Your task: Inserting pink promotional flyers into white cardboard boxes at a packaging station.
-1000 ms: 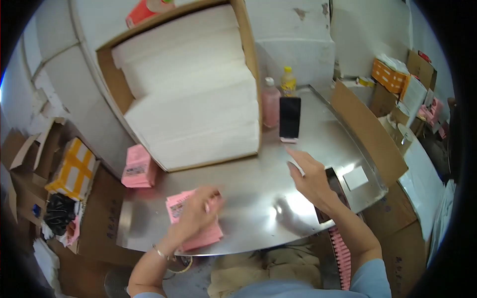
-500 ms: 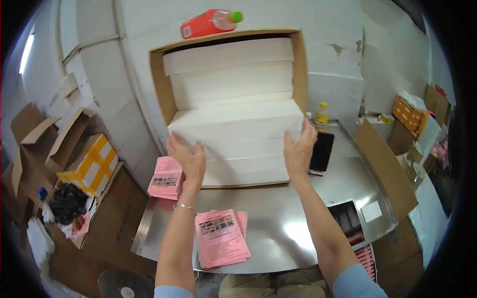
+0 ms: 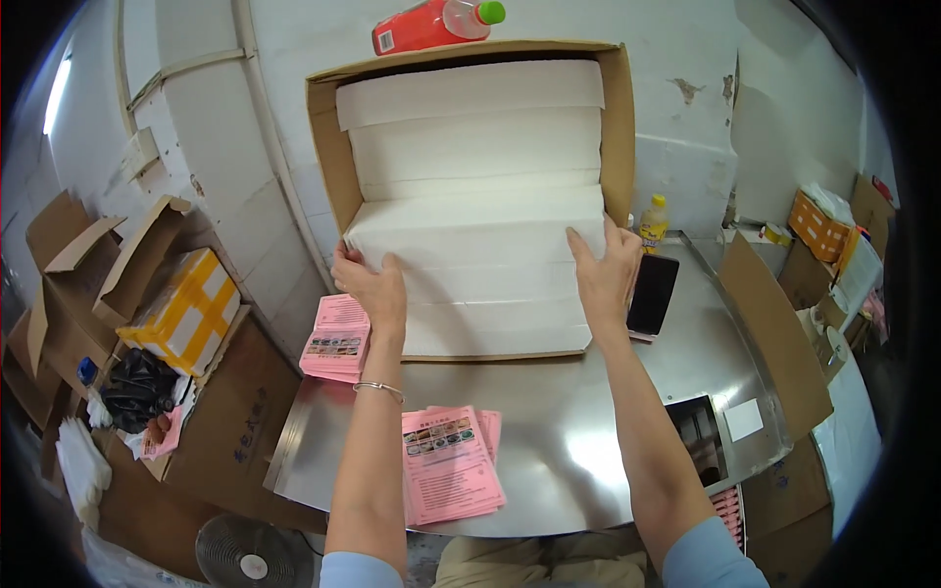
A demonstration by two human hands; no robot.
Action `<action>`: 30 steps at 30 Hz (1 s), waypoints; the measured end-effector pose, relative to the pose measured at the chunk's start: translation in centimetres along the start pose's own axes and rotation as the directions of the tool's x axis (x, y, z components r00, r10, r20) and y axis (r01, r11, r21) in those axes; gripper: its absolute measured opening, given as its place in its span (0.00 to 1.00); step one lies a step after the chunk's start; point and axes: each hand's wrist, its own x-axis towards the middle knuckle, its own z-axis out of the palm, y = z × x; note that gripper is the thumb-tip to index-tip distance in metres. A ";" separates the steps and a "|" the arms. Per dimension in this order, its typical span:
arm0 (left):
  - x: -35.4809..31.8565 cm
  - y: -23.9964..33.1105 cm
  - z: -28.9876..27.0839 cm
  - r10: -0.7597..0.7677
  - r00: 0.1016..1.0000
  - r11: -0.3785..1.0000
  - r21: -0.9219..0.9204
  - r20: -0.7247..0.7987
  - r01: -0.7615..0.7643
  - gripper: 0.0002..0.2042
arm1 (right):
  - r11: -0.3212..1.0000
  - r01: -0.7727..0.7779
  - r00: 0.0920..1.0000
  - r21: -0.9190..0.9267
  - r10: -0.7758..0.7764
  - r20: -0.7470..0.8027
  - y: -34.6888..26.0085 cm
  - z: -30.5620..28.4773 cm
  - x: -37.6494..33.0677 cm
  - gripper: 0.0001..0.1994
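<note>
A large open cardboard box (image 3: 327,147) stands on its side at the back of the metal table (image 3: 559,431), filled with stacked white foam slabs (image 3: 470,167). My left hand (image 3: 371,284) grips the left end of one slab that sticks out of the stack. My right hand (image 3: 605,271) presses on the same slab's right end. A pile of pink leaflets (image 3: 449,463) lies on the table between my forearms. A second pink stack (image 3: 336,338) sits at the table's left edge, just below my left hand.
A black phone (image 3: 653,294) leans beside the box at right, with a yellow bottle (image 3: 653,223) behind it. A red bottle (image 3: 431,24) lies on top of the box. Cardboard boxes (image 3: 147,274) and a yellow-striped carton (image 3: 184,312) crowd the floor at left. A fan (image 3: 250,557) stands below.
One second ago my left hand rested on the pink leaflets and my right hand on the bare table. Both hands have since risen to the foam slab, and the view has tilted up.
</note>
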 end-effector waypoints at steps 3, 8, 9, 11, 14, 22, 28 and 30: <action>0.1 -0.6 -0.1 0.046 0.999 0.998 0.040 -0.003 -0.046 0.32 | 0.977 0.125 0.992 -0.175 -0.120 0.036 -0.4 -0.5 -0.3 0.31; -0.2 -1.0 0.1 0.128 0.991 0.990 0.060 -0.030 -0.126 0.32 | 0.929 0.291 0.956 -0.230 -0.291 0.034 -0.1 -0.3 0.0 0.32; 0.3 -1.0 -0.1 0.052 0.999 0.999 -0.002 0.001 -0.052 0.31 | 0.921 0.334 0.942 -0.200 -0.331 0.045 0.0 -0.2 0.1 0.33; 0.6 -0.1 -0.4 -0.022 0.999 0.998 -0.062 0.038 0.024 0.31 | 0.944 0.311 0.950 -0.115 -0.305 0.062 0.7 0.0 0.5 0.35; 0.9 0.4 0.2 0.033 0.998 0.957 0.286 0.055 -0.048 0.30 | 0.949 0.317 0.948 0.008 -0.317 0.036 2.0 1.2 0.7 0.37; 2.9 -3.8 2.1 0.478 0.808 0.853 0.037 0.345 -0.520 0.43 | 0.911 0.299 0.914 -0.285 -0.188 0.359 0.5 -1.7 2.9 0.37; 8.5 -10.9 1.2 0.605 0.720 0.772 -0.029 0.339 -0.635 0.40 | 0.988 0.137 0.967 -0.070 -0.118 0.226 -0.3 5.9 0.6 0.40; 4.1 -5.0 1.5 0.371 0.848 0.850 0.228 0.378 -0.474 0.38 | 0.983 0.176 0.982 -0.057 -0.171 0.086 1.0 5.0 0.5 0.33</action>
